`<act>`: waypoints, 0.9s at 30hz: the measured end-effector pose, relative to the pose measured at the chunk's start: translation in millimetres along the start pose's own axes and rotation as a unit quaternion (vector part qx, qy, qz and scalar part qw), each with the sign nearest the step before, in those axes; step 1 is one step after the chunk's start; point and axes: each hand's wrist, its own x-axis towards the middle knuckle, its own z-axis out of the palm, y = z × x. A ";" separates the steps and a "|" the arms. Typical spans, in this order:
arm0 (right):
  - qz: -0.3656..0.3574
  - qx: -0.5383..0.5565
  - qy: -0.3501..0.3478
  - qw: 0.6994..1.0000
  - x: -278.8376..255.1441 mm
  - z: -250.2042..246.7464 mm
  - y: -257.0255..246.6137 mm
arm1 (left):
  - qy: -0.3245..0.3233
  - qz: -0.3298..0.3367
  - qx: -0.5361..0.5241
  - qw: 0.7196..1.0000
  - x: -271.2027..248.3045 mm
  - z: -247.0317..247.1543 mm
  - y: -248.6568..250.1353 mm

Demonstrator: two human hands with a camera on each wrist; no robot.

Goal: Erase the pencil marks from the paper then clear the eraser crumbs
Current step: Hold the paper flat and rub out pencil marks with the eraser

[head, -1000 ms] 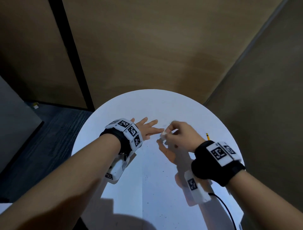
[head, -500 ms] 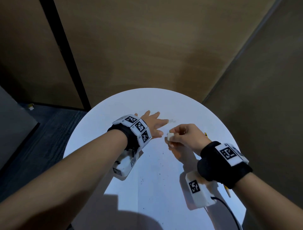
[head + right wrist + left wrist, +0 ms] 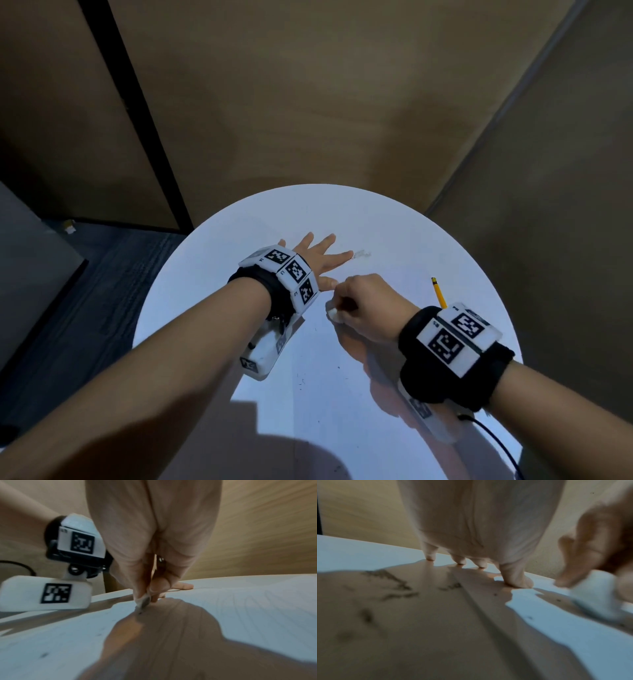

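Observation:
My left hand [image 3: 317,262] lies flat on the white paper [image 3: 329,407] with fingers spread, and its fingertips [image 3: 459,562] press down on the sheet. My right hand [image 3: 363,308], curled just to its right, pinches a small white eraser [image 3: 333,313] whose lower end touches the paper. The right wrist view shows the eraser [image 3: 143,601] held between thumb and fingers. A faint grey pencil smudge [image 3: 361,254] lies past the left index fingertip. Dark eraser crumbs [image 3: 301,380] dot the sheet nearer me, and crumbs [image 3: 388,584] also lie under the left palm.
The paper lies on a round white table [image 3: 394,219] set in a corner of brown wall panels. A yellow pencil [image 3: 438,293] rests at the right, partly behind my right wristband. A black cable [image 3: 496,442] runs off the near right edge.
My right hand has drawn the eraser toward me and slightly left, away from the far smudge. The left hand stays flat on the sheet.

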 end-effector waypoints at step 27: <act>-0.022 -0.022 -0.018 0.999 -1.2 3.8 -5.7 | 0.017 0.007 0.008 1.000 4.2 4.6 -3.9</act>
